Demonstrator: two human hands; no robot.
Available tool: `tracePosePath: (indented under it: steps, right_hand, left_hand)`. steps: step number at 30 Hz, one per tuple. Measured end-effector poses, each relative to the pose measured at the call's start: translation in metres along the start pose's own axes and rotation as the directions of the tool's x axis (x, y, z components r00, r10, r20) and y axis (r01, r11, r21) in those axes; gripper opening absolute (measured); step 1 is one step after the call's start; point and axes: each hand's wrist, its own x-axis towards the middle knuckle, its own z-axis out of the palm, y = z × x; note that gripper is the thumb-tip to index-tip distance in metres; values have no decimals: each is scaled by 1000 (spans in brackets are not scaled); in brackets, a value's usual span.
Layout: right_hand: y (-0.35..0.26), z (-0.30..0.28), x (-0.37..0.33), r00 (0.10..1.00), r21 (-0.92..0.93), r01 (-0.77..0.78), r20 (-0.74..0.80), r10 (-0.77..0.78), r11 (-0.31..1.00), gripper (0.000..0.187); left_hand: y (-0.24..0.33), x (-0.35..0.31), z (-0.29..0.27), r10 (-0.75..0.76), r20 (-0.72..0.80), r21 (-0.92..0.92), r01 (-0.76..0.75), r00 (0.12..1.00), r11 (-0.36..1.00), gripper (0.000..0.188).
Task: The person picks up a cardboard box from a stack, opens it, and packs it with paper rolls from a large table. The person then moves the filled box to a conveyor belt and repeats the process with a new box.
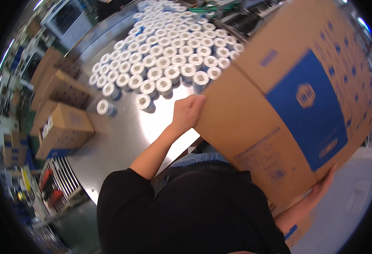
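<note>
Seen from above through a fisheye lens, a person in a black top held a large brown cardboard box (pixel 287 106) with a blue printed panel, tilted up in front of the body at the right of the view. The left hand (pixel 187 112) was curled over the box's upper left corner, fingers closed on the edge. The right hand (pixel 321 186) was pressed under the lower right edge, fingers spread flat against the cardboard, carrying its weight. Both hands had hold of that one box.

It looked like the box was being lifted or turned above the near edge of a shiny metal table (pixel 122 144). Bringing it level would likely call for both grips to stay firm while the far side came down.

Farther back, the table carried a dense crowd of white rolls wrapped in blue (pixel 169 55), standing on end, far too many and too tightly packed to count exactly, well over fifty. Two stood apart nearer the person. At the left stood one open cardboard carton (pixel 63 129), with at least two more behind it.
</note>
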Motion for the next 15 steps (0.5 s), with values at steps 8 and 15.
tracePosePath:
  steps: [8,15]
  right_hand:
    - [-3,366,-53,495,32,637,749,-440,771,18]
    - [87,453,-180,-495,599,775,772,-398,201,34]
  left_hand:
    - [-100,-174,-110,-211,-501,575,505,839,644,79]
    - [35,-152,-166,530,-642,762,388,554,518,66]
